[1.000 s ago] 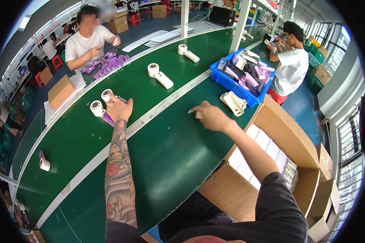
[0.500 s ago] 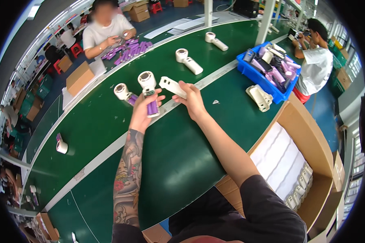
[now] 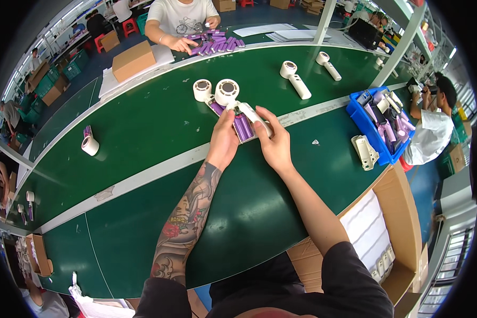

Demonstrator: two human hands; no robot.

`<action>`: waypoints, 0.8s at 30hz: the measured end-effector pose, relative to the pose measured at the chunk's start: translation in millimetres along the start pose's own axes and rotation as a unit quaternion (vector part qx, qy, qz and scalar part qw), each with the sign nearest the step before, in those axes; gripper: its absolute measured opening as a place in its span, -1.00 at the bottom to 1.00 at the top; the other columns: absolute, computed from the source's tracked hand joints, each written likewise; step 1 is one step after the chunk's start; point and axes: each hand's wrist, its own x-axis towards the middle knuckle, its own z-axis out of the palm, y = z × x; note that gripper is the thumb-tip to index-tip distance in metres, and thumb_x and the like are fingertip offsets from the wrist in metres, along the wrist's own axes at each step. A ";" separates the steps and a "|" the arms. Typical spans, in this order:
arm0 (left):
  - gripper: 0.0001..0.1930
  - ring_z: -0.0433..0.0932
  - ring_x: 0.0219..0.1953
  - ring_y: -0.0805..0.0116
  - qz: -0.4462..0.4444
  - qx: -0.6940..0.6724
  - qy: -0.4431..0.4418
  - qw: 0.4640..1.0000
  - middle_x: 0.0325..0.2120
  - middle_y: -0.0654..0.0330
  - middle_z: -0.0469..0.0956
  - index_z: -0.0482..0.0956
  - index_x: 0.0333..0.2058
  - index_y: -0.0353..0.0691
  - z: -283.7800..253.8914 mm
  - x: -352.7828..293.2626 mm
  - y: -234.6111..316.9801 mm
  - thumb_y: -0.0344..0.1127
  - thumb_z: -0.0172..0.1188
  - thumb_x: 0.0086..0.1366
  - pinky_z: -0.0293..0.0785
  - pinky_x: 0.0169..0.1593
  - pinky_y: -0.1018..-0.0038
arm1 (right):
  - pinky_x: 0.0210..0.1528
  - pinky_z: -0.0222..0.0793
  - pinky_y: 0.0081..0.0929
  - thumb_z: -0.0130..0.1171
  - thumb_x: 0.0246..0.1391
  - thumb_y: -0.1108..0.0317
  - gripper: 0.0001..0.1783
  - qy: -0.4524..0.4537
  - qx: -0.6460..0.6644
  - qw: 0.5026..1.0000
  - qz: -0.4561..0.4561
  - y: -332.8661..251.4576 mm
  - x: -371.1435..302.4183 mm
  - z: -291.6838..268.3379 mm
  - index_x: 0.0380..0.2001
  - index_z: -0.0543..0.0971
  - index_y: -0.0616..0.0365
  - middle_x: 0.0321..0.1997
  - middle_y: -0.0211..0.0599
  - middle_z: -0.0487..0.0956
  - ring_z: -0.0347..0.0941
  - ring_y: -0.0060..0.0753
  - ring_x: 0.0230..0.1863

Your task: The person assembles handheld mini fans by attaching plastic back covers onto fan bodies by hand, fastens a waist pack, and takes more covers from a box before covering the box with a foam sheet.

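A white handheld fan [image 3: 227,93] with its handle uncovered is gripped in my left hand [image 3: 223,140]; purple battery cells [image 3: 243,129] show in the handle. My right hand [image 3: 275,147] holds a white handle cover [image 3: 256,118] between thumb and fingers, tilted along the right side of that handle. Whether the cover touches the handle all along cannot be made out. Just left of the held fan, a second white fan [image 3: 202,90] with purple cells lies on the green belt [image 3: 159,122], partly hidden behind it.
Two closed-up white fans [image 3: 299,85] lie farther right, another fan with purple cells [image 3: 90,145] to the left. A blue bin [image 3: 373,132] of mixed parts stands right, beside loose cream shells [image 3: 364,152]. An open carton [image 3: 405,212] is near right. A co-worker [image 3: 183,21] handles purple cells opposite.
My right hand has brought the white cover from beside the fan over to its handle. The two hands are now close together. The view has shifted, so the whole scene sits differently.
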 end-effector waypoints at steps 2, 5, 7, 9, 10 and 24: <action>-0.62 0.59 -0.04 0.40 0.006 0.029 0.000 1.000 0.01 0.13 0.54 0.38 0.24 -0.20 -6.5 -0.3 -1.6 -0.15 -0.08 0.59 0.57 -0.01 0.47 | -0.02 0.50 -0.41 0.13 0.28 0.37 -0.61 -0.014 -0.106 0.993 -0.039 -5.2 -1.8 4.5 0.16 0.52 0.19 0.14 -0.14 0.59 0.58 -0.26 -0.07; -0.60 0.59 -0.04 0.41 -0.003 0.024 0.004 1.000 0.01 0.13 0.54 0.37 0.25 -0.21 -3.8 -1.3 -2.6 -0.15 -0.07 0.58 0.57 -0.01 0.45 | -0.01 0.49 -0.40 0.14 0.27 0.38 -0.61 0.005 -0.150 0.981 -0.122 5.3 -0.2 5.4 0.14 0.53 0.18 0.12 -0.16 0.60 0.58 -0.22 -0.07; -0.59 0.59 -0.05 0.42 -0.011 0.023 0.008 1.000 0.01 0.13 0.54 0.36 0.25 -0.21 -1.4 -1.7 -3.1 -0.14 -0.06 0.58 0.57 -0.01 0.44 | 0.01 0.49 -0.40 0.15 0.25 0.40 -0.62 0.024 -0.191 0.960 -0.202 11.7 0.7 5.1 0.13 0.55 0.17 0.10 -0.17 0.61 0.57 -0.19 -0.07; -0.59 0.59 -0.05 0.42 -0.018 0.010 0.006 1.000 0.00 0.13 0.54 0.36 0.25 -0.22 -3.5 -1.5 -1.2 -0.14 -0.05 0.58 0.57 -0.01 0.44 | -0.02 0.48 -0.42 0.14 0.27 0.40 -0.62 0.024 -0.159 0.973 -0.166 10.9 1.3 7.4 0.14 0.54 0.19 0.08 -0.16 0.61 0.56 -0.23 -0.09; -0.59 0.59 -0.06 0.42 -0.026 -0.003 0.003 1.000 0.00 0.13 0.54 0.36 0.25 -0.23 -4.6 -1.1 -0.5 -0.14 -0.05 0.58 0.57 -0.02 0.44 | -0.05 0.48 -0.44 0.13 0.28 0.40 -0.62 0.024 -0.129 0.983 -0.128 10.7 1.3 7.8 0.14 0.53 0.21 0.06 -0.15 0.61 0.55 -0.27 -0.11; -0.61 0.59 -0.12 0.46 -0.053 0.014 -0.087 0.995 -0.09 0.16 0.57 0.41 0.18 -0.31 -11.1 -0.9 1.7 -0.18 0.05 0.54 0.54 -0.10 0.52 | -0.28 0.44 -0.58 0.19 0.29 0.32 -0.71 -0.009 0.190 0.968 0.161 3.6 10.2 -3.9 -0.07 0.58 0.35 -0.24 -0.22 0.62 0.46 -0.55 -0.37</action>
